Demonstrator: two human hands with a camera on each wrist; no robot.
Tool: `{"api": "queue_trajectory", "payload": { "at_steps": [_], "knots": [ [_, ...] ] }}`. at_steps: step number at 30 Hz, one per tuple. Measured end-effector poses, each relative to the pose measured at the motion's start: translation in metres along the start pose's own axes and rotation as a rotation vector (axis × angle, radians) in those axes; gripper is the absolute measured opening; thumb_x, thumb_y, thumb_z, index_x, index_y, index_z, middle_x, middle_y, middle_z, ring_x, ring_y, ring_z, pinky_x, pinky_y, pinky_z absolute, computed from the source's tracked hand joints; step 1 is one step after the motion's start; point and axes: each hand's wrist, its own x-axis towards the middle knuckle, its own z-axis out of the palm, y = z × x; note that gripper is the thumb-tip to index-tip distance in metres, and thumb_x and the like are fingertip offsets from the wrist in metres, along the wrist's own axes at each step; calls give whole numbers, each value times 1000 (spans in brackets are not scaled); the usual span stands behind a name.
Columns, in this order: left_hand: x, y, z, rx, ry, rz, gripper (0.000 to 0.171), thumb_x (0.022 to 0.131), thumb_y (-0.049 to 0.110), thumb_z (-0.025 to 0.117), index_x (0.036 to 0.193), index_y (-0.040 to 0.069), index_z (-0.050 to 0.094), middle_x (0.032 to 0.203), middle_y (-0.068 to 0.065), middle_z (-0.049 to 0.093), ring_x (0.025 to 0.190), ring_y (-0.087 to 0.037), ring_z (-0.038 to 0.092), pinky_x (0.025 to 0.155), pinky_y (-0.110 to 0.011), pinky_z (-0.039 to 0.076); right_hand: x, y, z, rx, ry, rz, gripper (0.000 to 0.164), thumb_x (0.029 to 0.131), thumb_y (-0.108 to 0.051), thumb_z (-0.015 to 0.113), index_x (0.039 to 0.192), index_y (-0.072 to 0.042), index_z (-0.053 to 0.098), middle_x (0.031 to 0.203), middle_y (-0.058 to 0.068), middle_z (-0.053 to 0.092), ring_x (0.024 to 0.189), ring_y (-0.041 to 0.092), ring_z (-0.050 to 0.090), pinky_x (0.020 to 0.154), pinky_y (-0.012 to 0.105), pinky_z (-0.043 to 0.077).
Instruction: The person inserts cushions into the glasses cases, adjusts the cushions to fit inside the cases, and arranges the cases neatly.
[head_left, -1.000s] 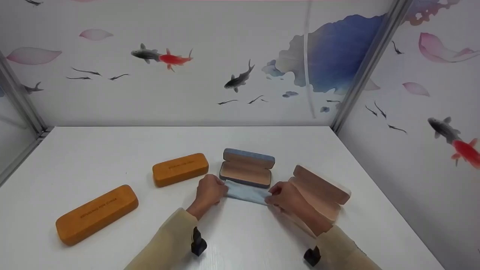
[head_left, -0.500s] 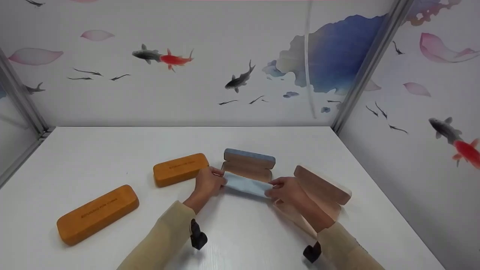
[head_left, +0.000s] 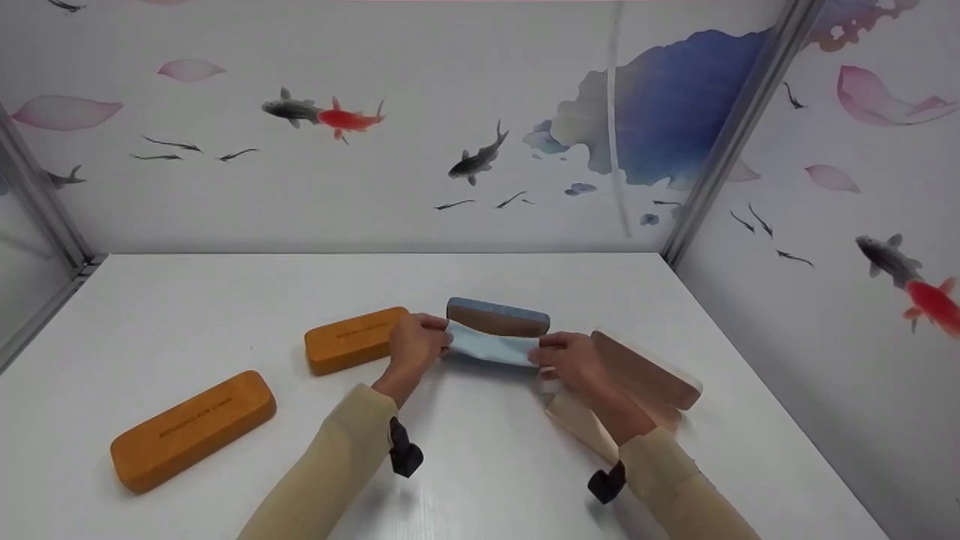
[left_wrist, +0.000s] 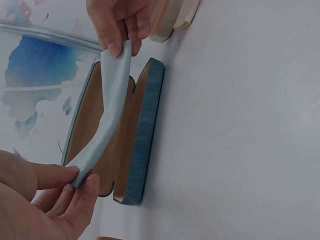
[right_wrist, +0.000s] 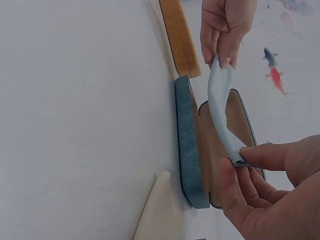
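Note:
A light blue folded cloth (head_left: 491, 348) is stretched between both hands, above the open blue glasses case (head_left: 498, 315). My left hand (head_left: 412, 349) pinches its left end between thumb and fingers, and my right hand (head_left: 574, 364) pinches the other end. In the left wrist view the cloth (left_wrist: 112, 95) sags a little in the middle, clear of the tan lining of the blue case (left_wrist: 146, 132). From the right wrist, the cloth's (right_wrist: 220, 100) folded edge shows at the right thumb. In the head view the cloth hides most of the case's lower half.
An open cream glasses case (head_left: 645, 371) lies at the right, partly behind the right forearm. Two closed orange glasses cases stand at the left, the farther orange case (head_left: 349, 345) beside the left hand and the nearer orange case (head_left: 195, 431) toward the front. A white table (head_left: 480, 480) bears everything.
Both hands have lifted the cloth off the table in front of the blue case and carried it away from the person, over the case. The cases have stayed in place.

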Motion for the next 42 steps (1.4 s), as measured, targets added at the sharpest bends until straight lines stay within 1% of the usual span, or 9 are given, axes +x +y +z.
{"api": "queue_trajectory", "payload": {
  "at_steps": [4,9,12,16,20,27,33,39,42],
  "knots": [
    [5,-1,2,-10,13,4,19,84,7,64,102,5,66,100,-12,64,82,-23,63,74,-26,55,5,-2,1,20,15,-4,41,84,-19,66,122,-7,55,107,11,64,90,20,65,79,32,54],
    [12,-7,5,-31,46,26,18,82,4,65,99,4,69,99,-13,66,79,-19,64,70,-26,56,10,1,1,90,10,-8,44,84,-16,66,124,-4,52,113,15,61,95,23,65,81,34,54],
    [16,-11,8,-41,61,43,18,81,3,65,98,4,69,97,-13,67,78,-18,64,70,-27,56,12,3,2,87,17,6,45,84,-18,66,125,-5,51,114,15,61,94,23,65,82,34,53],
    [19,-15,12,-8,82,65,17,82,3,64,98,5,70,94,-12,68,77,-18,64,70,-27,56,14,6,4,91,26,38,44,83,-20,67,123,-8,53,111,13,63,84,22,66,76,36,55],
    [20,-19,15,38,89,69,17,84,4,62,100,5,69,95,-12,68,79,-18,63,72,-27,55,15,9,5,135,27,74,41,82,-20,68,120,-11,56,109,11,63,81,22,65,72,37,55],
    [23,-20,20,50,92,80,18,86,4,59,101,5,69,95,-11,67,79,-18,63,73,-27,55,18,12,5,92,33,22,42,84,-19,66,123,-8,55,110,13,63,75,20,67,73,33,55],
    [25,-23,20,51,96,81,18,86,4,59,101,6,69,95,-11,67,78,-18,62,73,-26,54,20,11,8,120,43,-9,42,84,-11,65,124,-3,54,114,17,61,74,20,66,68,32,56],
    [27,-23,20,85,129,132,17,84,2,60,97,4,70,91,-11,69,79,-19,64,71,-28,54,22,9,12,125,69,-29,38,81,-6,65,118,0,58,100,14,63,73,18,63,62,29,55],
    [28,-21,20,97,125,141,17,84,3,59,96,4,71,92,-11,69,81,-19,63,74,-29,53,23,10,12,116,82,-30,37,80,-6,66,116,0,59,93,12,63,70,17,61,60,27,53]
  ]
}}
